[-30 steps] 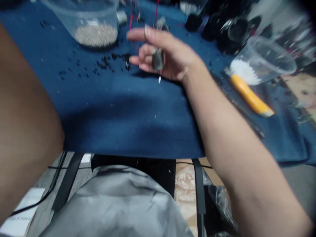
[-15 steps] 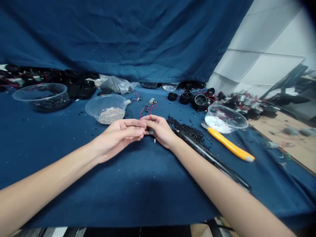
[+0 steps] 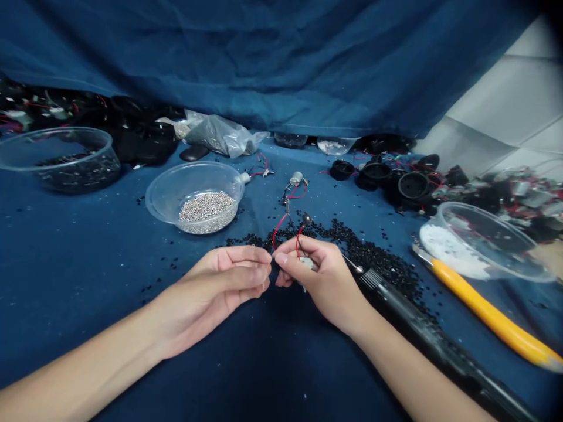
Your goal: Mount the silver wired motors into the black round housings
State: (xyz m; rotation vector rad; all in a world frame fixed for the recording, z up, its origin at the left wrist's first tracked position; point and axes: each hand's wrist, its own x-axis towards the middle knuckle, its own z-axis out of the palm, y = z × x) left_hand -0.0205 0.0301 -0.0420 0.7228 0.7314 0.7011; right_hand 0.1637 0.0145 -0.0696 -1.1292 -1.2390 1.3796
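Observation:
My right hand is closed around a small pale motor, most of it hidden by the palm and fingers. Its thumb and forefinger pinch near the end of a red wire that loops up in front of the hand. Just left of it, my left hand has its thumb pressed to the fingertips; whatever lies between them is too small to make out. The fingertips of both hands almost meet. Beyond them, a small motor with red wires lies on the blue cloth.
Black bits are strewn under and right of my hands. A black electric screwdriver and a yellow-handled cutter lie at right. Clear bowls hold silvery beads, white bits and dark parts. Black housings stand behind.
The view has moved closer and shifted, so the bowls and tools look larger. My fingertips, touching before, now show a slight gap, and the motor in my right hand is more visible.

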